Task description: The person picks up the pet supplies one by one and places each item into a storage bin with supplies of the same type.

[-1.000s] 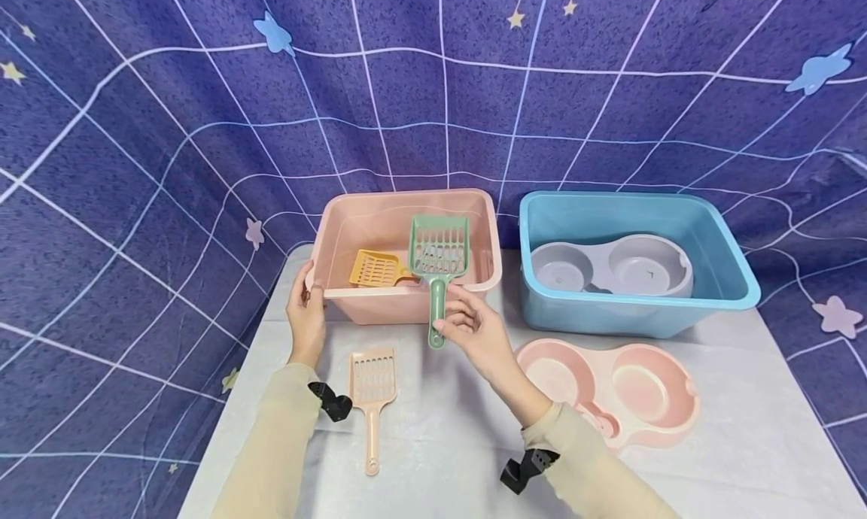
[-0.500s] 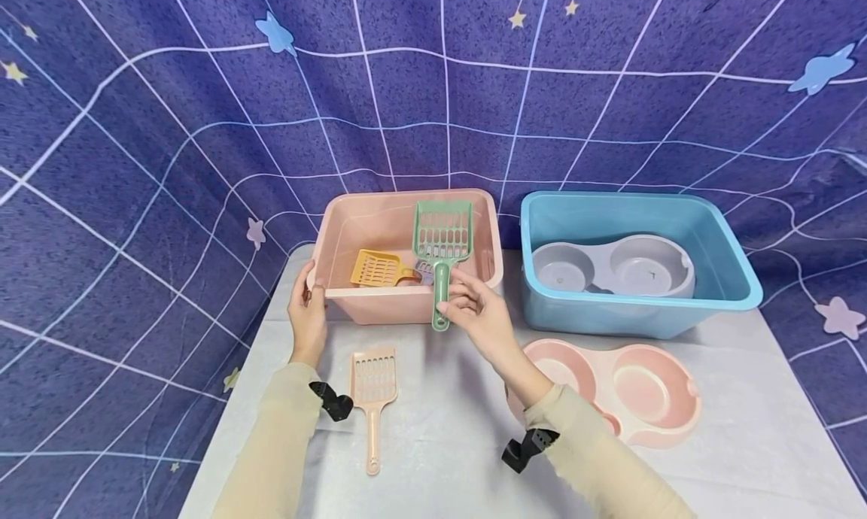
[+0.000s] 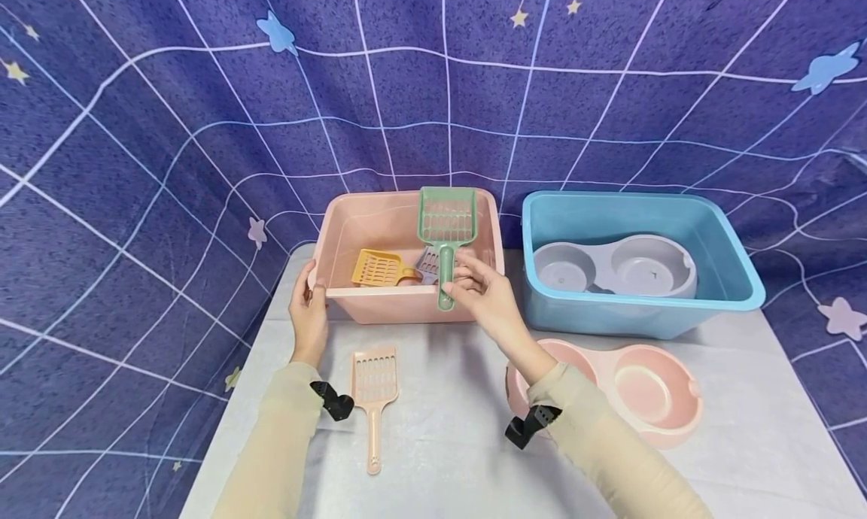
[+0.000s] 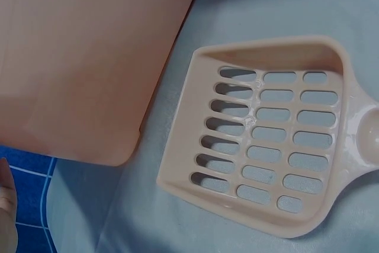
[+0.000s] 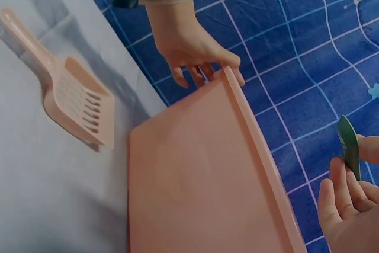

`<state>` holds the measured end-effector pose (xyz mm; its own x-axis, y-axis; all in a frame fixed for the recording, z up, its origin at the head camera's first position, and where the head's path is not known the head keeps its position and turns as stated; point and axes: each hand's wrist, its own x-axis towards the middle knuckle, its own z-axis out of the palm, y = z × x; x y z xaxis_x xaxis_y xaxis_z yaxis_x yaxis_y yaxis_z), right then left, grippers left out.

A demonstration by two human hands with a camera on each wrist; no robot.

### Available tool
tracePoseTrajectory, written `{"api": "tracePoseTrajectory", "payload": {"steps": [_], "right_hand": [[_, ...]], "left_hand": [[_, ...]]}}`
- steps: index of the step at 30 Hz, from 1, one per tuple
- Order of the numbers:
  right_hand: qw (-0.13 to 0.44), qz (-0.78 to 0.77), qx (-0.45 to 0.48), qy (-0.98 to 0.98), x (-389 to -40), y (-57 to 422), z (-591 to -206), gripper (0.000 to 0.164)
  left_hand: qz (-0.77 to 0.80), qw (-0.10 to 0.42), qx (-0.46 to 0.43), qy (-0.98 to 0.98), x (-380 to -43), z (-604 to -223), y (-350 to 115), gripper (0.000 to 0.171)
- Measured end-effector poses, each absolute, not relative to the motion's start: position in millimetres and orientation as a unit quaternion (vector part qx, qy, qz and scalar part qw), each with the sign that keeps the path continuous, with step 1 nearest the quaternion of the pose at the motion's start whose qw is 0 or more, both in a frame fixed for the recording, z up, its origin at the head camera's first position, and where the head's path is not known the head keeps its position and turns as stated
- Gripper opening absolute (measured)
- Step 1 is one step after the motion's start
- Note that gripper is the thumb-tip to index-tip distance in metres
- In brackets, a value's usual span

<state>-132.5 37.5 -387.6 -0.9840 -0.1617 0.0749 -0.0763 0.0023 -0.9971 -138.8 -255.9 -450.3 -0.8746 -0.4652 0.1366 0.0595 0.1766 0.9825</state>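
My right hand (image 3: 489, 297) pinches the handle of a green litter scoop (image 3: 447, 217), held over the right part of a pink litter box (image 3: 400, 308). In the right wrist view only the end of the scoop's handle shows between thumb and fingers. At the box's front left corner my left hand (image 3: 308, 316) grips the rim, thumb in front. Inside the box lie a yellow litter scoop (image 3: 379, 268) and a grey-purple litter scoop (image 3: 428, 265), the latter partly hidden by the green one. A beige-pink litter scoop (image 4: 275, 128) lies on the table in front of the box.
To the right stands a blue litter box (image 3: 630, 314) with a grey double bowl (image 3: 596, 259) in it. A pink double bowl (image 3: 653, 391) sits before it on the white-covered table (image 3: 433, 459), partly under the right forearm. A purple grid-patterned curtain (image 3: 406, 90) hangs behind.
My right hand has carried the green scoop away from me and slightly right, farther over the pink litter box. More of the grey-purple scoop shows. The left hand stays at the rim.
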Motion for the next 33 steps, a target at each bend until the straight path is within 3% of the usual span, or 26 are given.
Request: {"api": "tracePoseTrajectory", "payload": {"steps": [10,33], "right_hand": [[0.032,-0.679,-0.089,0.728,-152.1,39.2,-388.7,0.057],[0.035,-0.625,-0.093,0.775,-191.5,45.5,-393.9,0.054]], "left_hand": [[-0.633,0.221,0.146,-0.727,-152.5,-481.5,-268.0,0.045],[-0.632,0.22,0.15,-0.728,-153.3,-481.9,-266.7,0.044]]}}
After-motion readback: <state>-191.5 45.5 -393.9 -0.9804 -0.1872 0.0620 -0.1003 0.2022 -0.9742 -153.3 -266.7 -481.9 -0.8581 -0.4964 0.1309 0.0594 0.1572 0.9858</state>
